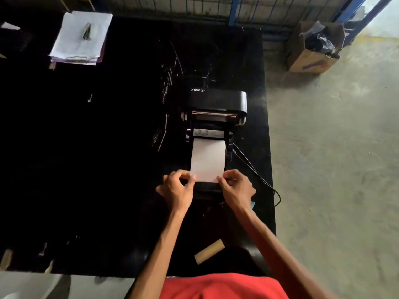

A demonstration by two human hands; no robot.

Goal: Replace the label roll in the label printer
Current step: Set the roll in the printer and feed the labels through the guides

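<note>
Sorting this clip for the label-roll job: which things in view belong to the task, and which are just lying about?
Part of the job:
- black Xprinter label printer, lid open
- white strip of label paper drawn out toward the person
- left hand and right hand, each pinching a near corner of the strip
- brown cardboard tube core on the table's near edge

Lying about:
- white paper stack
- brown cardboard box on the floor
</note>
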